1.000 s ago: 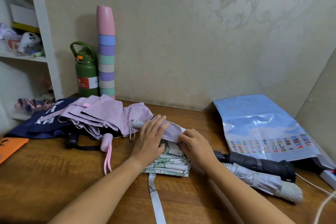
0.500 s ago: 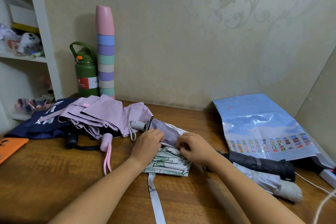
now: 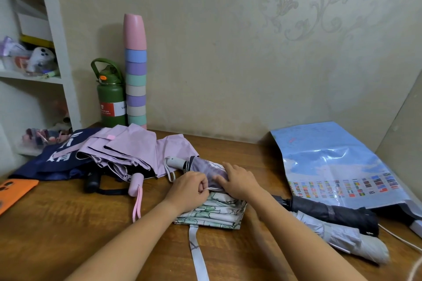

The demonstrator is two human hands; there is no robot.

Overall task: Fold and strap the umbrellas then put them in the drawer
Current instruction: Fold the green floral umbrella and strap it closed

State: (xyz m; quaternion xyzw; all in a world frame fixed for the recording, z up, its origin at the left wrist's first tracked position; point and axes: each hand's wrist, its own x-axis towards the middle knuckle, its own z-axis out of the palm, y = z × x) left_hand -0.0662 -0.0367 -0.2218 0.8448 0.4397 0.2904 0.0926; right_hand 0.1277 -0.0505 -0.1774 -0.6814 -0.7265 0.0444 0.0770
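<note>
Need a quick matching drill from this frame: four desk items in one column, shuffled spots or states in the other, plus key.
Column 1:
1. green bottle
2. black umbrella
3. orange phone case
4. floral umbrella

Column 2:
A. under both hands, strap hanging loose
B. left edge of the desk
C. rolled, on the right beside a pale grey one
D. upright against the wall, next to stacked cups

Pairs: 1-D, 2-C, 3-B, 4-A
</note>
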